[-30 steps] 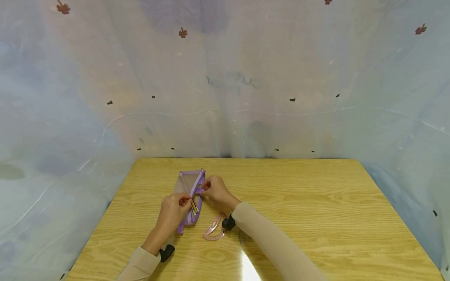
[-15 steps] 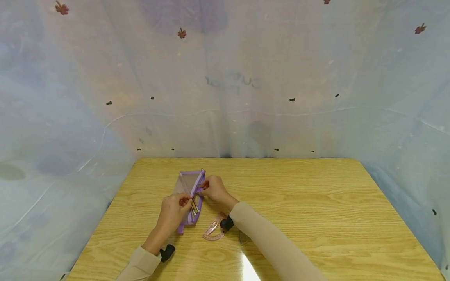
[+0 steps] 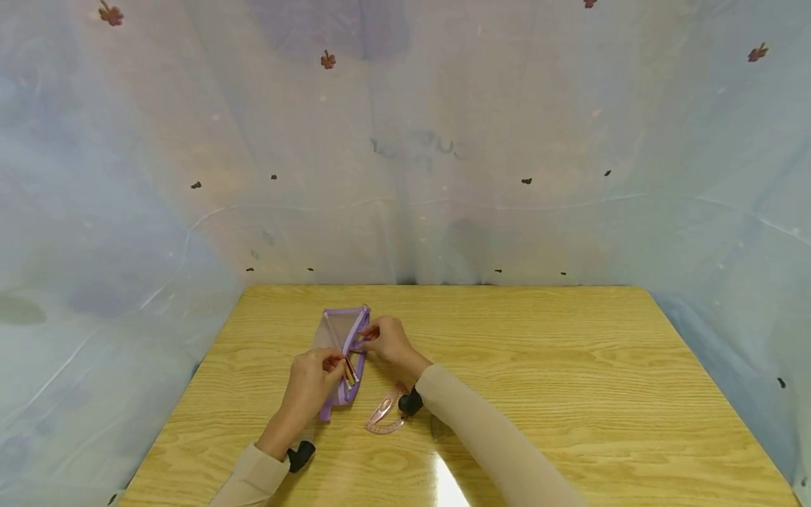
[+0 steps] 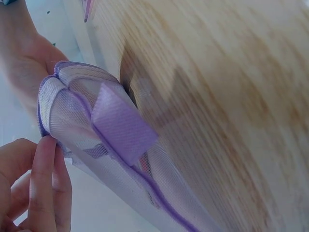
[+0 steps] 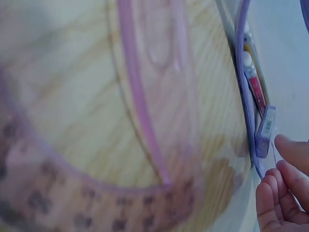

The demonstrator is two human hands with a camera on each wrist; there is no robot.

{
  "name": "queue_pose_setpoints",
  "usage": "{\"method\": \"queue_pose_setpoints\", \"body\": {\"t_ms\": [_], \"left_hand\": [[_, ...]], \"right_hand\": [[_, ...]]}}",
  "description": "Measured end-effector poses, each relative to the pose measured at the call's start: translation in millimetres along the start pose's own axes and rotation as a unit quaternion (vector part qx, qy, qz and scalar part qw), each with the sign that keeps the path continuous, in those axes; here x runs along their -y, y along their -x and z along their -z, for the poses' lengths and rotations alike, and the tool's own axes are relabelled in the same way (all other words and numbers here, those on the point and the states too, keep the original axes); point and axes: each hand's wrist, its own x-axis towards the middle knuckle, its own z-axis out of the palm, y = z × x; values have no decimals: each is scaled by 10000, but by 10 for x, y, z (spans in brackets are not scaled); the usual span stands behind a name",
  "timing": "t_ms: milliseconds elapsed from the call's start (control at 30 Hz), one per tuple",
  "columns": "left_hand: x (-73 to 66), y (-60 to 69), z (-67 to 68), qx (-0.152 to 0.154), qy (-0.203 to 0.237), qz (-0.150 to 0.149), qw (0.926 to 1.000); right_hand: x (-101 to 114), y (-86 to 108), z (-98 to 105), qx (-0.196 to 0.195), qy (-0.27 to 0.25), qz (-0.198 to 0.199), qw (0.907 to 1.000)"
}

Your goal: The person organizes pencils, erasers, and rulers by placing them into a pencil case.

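A purple-edged mesh pencil pouch [image 3: 334, 325] lies toward the left of the table, its zipper side gaping. My left hand [image 3: 315, 373] pinches the zipper edge; in the left wrist view, its fingertips [image 4: 46, 145] meet the mesh rim beside a purple fabric tab [image 4: 123, 128]. Several pencils [image 3: 350, 373] lie in the pouch with their ends at the opening. My right hand [image 3: 388, 339] is at the opening, its thumb and fingers at a small purple block with a barcode label [image 5: 265, 130]. What lies between those fingertips is partly unclear.
A clear pink protractor [image 3: 383, 412] lies on the wooden table [image 3: 538, 366], under the right wrist's black camera [image 3: 410, 403]. Another clear object [image 3: 438, 427] is partly hidden by the right sleeve. A pale patterned curtain [image 3: 405, 141] hangs behind the table.
My right hand has shifted slightly at the pouch opening, and the purple block has moved a little inward. My left hand stays put on the zipper edge.
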Motion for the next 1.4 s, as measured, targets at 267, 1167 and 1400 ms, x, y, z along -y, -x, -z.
{"method": "queue_pose_setpoints", "body": {"t_ms": [267,1167,1400], "left_hand": [[-2,-2,5,14,-5,-39,10000],[7,-7,0,64,83,29,9999],[14,-7,-6,19,85,28,10000]], "right_hand": [[5,30,91,-2,17,59,10000],[11,165,315,922,176,118,9955],[-1,260,420,1277,265,195,9913]]}}
